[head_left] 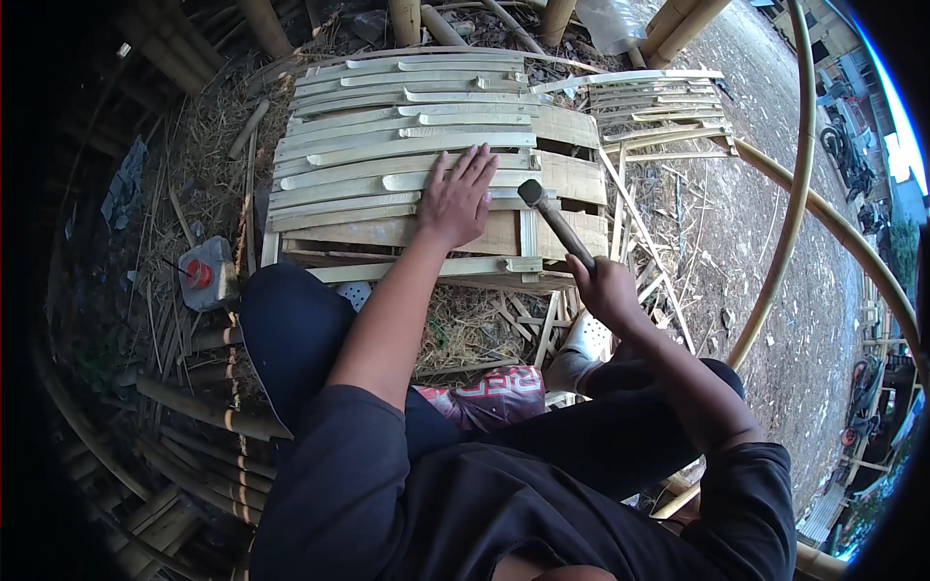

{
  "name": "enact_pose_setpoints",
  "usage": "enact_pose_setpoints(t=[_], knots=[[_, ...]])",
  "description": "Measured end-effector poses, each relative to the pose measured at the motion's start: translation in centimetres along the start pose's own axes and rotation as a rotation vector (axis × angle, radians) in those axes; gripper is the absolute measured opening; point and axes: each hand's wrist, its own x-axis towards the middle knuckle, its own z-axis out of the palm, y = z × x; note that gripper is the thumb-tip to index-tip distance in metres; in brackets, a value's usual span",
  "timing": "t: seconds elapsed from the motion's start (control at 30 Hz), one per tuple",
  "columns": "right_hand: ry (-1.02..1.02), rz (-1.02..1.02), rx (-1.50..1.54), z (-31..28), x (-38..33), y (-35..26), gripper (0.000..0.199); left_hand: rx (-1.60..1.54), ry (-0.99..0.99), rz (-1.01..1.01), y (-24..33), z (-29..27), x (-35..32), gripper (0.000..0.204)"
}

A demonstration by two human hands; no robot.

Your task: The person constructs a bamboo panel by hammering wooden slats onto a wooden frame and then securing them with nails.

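Observation:
Pale bamboo slats (358,152) lie side by side in a row across a low wooden bench (567,126) in front of me. My left hand (455,198) rests flat on the nearer slats, fingers stretched out and pointing away. In my right hand (607,290) is a hammer (554,218), gripped by its handle, with its dark head raised near the right ends of the slats. A short upright strip (528,232) crosses under the slat ends there. One more slat (436,268) lies along the bench's near edge, with a small block at its right end.
A second stack of slats (659,102) stands beyond the bench at the right. To the left sits a whitish container with a red cap (199,274). Bamboo poles (804,194) curve along the right, and loose strips (644,223) and straw litter the ground. My shoe (586,334) is below the bench.

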Motion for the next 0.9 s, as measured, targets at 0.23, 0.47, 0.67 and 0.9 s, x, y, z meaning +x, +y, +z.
enact_pose_setpoints(t=[0.23,0.47,0.67,0.9], knots=[[0.217,-0.236,0.4,-5.7,-1.3,-3.5,0.053,0.002,-0.01,-0.02,-0.1,-0.3,0.1,0.065],[0.239,-0.333,0.691,-0.2,-1.1,1.7,0.051,-0.025,-0.009,-0.001,0.3,-0.1,0.4,0.065],[0.09,-0.08,0.289,-0.7,-0.7,-1.1,0.056,-0.007,0.004,-0.017,0.2,0.3,0.0,0.066],[0.298,-0.3,0.614,-6.9,-1.6,-3.8,0.052,-0.006,-0.006,-0.052,-0.6,-0.1,-0.2,0.066]])
